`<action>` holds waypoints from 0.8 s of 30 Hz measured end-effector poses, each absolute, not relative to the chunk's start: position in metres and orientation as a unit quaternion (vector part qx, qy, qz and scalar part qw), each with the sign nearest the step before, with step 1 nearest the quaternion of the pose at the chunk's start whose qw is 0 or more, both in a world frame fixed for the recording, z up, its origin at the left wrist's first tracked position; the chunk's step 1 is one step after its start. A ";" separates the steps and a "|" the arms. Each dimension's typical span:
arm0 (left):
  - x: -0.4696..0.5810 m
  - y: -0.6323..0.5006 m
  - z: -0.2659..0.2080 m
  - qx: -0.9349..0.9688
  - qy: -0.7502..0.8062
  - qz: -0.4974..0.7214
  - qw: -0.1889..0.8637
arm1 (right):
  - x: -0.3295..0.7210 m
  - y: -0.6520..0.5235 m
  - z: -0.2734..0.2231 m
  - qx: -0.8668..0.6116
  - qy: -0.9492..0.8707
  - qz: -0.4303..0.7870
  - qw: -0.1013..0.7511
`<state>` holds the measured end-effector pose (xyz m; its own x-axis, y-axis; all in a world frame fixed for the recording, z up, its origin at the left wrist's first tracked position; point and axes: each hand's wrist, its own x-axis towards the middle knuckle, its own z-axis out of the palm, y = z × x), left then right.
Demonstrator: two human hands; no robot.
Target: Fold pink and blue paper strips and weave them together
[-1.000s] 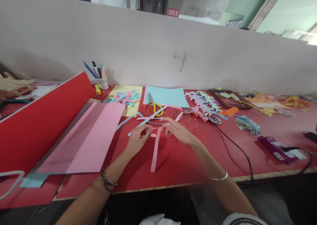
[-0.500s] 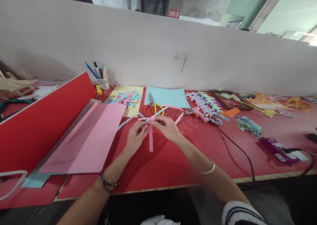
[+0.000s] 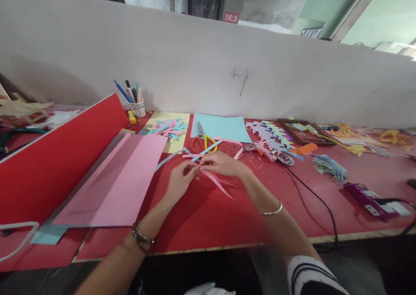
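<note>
Just above the top edge of the pale partition (image 3: 162,61) at the far side, right of the middle, a small red sign (image 3: 231,17) bears one row of white Chinese characters: 卫生间 ("restroom") reads at its left and 上三 ("up", "three") towards its right, the others being too blurred to make out. Below it, the partition carries a dark cross-like mark (image 3: 234,72) and, just right, a slanting reddish stroke (image 3: 243,84), neither readable as a letter or number.

left hand (image 3: 178,180) and right hand (image 3: 222,164) come close at the fingertips, thumbs and fingers pinched, both forearms (image 3: 260,191) angled inward.
</note>
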<state>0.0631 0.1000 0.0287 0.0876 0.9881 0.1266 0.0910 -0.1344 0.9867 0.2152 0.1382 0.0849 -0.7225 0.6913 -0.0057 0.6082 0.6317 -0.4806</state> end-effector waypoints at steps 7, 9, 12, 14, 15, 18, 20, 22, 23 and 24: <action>0.064 0.099 0.030 0.594 0.469 0.468 0.455 | 0.222 0.187 0.057 -0.483 -0.858 0.120 0.127; 0.064 0.098 0.031 0.618 0.465 0.457 0.439 | 0.220 0.191 0.048 -0.492 -0.852 0.117 0.135; 0.064 0.097 0.031 0.651 0.454 0.441 0.418 | 0.219 0.192 0.044 -0.503 -0.841 0.114 0.165; 0.064 0.096 0.031 0.666 0.450 0.431 0.409 | 0.219 0.192 0.047 -0.510 -0.830 0.111 0.196; 0.064 0.096 0.031 0.672 0.449 0.426 0.405 | 0.220 0.192 0.050 -0.513 -0.824 0.109 0.216; 0.063 0.097 0.028 0.687 0.460 0.407 0.389 | 0.225 0.193 0.060 -0.524 -0.799 0.101 0.278; 0.063 0.097 0.027 0.696 0.486 0.386 0.362 | 0.228 0.193 0.068 -0.532 -0.771 0.111 0.333; 0.062 0.098 0.025 0.697 0.518 0.369 0.332 | 0.231 0.192 0.077 -0.528 -0.720 0.158 0.421; 0.062 0.098 0.025 0.694 0.532 0.364 0.319 | 0.232 0.191 0.081 -0.519 -0.689 0.194 0.468; 0.061 0.098 0.024 0.690 0.544 0.363 0.310 | 0.233 0.189 0.084 -0.505 -0.659 0.232 0.508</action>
